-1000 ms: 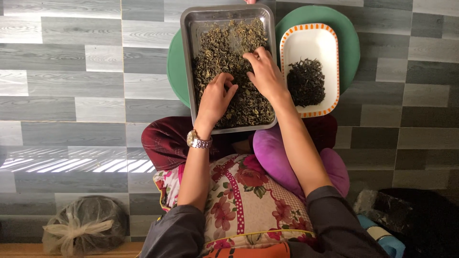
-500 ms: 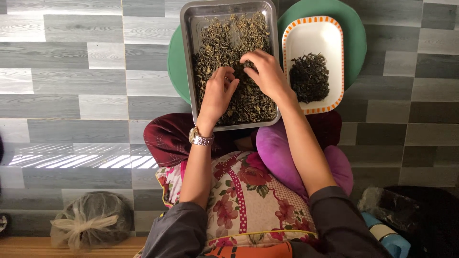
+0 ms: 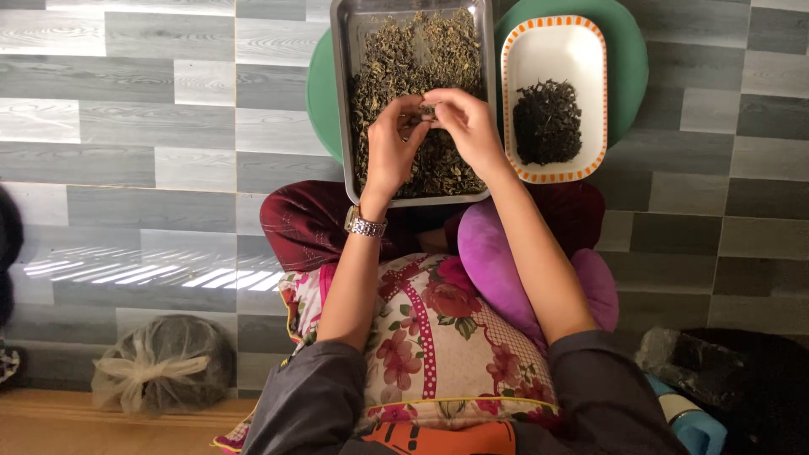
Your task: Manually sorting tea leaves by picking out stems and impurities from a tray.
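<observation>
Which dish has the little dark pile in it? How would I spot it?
Find the round green table at the top of the picture. Two dishes sit on it, and yours is the right one, beside the right hand: a white dish with rounded corners. Its orange-striped rim sets it apart from the grey metal tray.

Both forearms bare, dark grey sleeves point(image 3: 312, 396) pushed up to the elbows, at 7 and 5 o'clock of frame. Silver metal-link wristwatch point(image 3: 365, 224) on the left wrist. Left hand point(image 3: 389, 150) and right hand point(image 3: 466, 126): no gloves, no rings visible. Dark maroon garment point(image 3: 308, 223) over the legs, around 12 o'clock of the sleeves.
</observation>
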